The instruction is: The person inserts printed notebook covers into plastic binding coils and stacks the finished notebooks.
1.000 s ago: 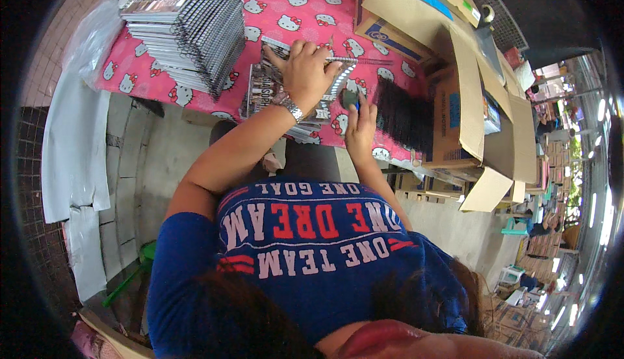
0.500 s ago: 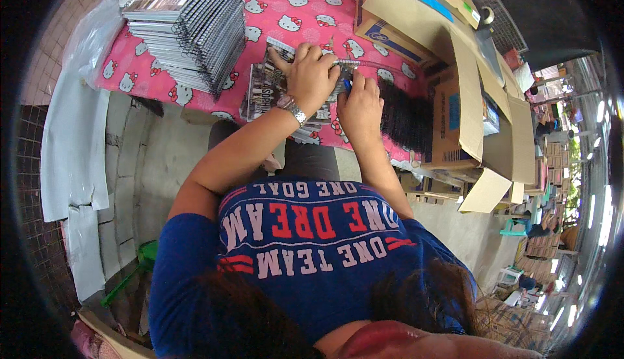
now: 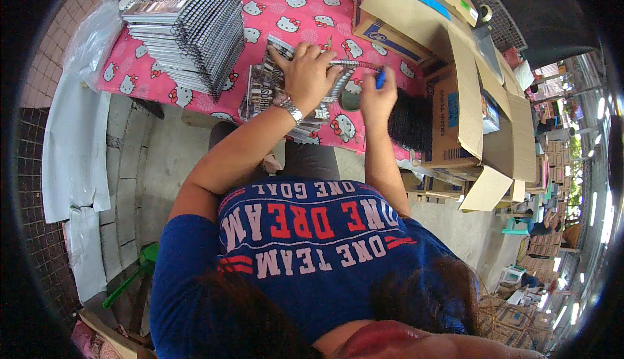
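Dozens of spiral notebooks [image 3: 185, 24] sit stacked at the table's [image 3: 305, 1] left end, within reach. Left hand [image 3: 311, 73] presses flat, fingers spread, on the notebook [image 3: 286, 86] at the near edge, pinning it steady. Right hand [image 3: 379, 92] is clenched round a blue tool [image 3: 380, 78] at the spiral end. Open cartons [image 3: 448, 92] stand to the right.

Over the last second the right hand [image 3: 379, 99] has climbed from low beside the notebook [image 3: 305, 89] to its right end, level with the spiral binding [image 3: 354, 64], and now grips a small blue tool [image 3: 379, 79] at the wire's tip. The left hand [image 3: 311, 73] has shifted slightly along the cover, fingers spread flat near the binding edge. The notebook now lies a little more askew on the pink patterned cloth [image 3: 292, 1].
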### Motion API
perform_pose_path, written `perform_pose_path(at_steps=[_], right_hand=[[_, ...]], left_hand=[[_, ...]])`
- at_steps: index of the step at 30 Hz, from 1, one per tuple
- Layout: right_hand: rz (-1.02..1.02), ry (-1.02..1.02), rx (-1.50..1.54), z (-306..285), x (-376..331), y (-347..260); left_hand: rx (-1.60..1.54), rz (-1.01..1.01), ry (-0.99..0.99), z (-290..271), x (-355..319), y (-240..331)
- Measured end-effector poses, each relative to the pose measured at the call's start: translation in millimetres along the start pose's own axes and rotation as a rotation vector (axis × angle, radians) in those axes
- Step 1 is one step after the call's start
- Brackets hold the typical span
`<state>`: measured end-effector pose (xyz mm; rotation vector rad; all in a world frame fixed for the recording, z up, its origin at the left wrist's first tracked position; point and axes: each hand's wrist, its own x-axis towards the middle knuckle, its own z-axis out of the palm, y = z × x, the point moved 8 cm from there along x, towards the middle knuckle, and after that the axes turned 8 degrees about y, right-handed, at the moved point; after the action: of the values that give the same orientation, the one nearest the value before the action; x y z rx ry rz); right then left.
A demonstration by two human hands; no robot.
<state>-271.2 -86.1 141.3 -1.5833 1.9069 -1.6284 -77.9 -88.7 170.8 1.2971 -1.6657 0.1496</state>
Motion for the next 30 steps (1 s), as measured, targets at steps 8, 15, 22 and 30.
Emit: perform_pose_path(at_steps=[8,15,22,30], right_hand=[[-0.117,-0.184,-0.294,16,-87,163],[-0.244,-0.143,-0.574,39,-53,141],[0.319,-0.771,-0.146,79,-5,134],[0.141,-1.156,0.377,43,-26,-44]], left_hand=[[-0.1,0.082,-0.237,-11,6,-27],[-0.133,0.169,-0.301,-23,5,-37],[-0.264,0.177,-0.499,-13,6,-35],[-0.505,0.297,-0.44,-9,0,-14]])
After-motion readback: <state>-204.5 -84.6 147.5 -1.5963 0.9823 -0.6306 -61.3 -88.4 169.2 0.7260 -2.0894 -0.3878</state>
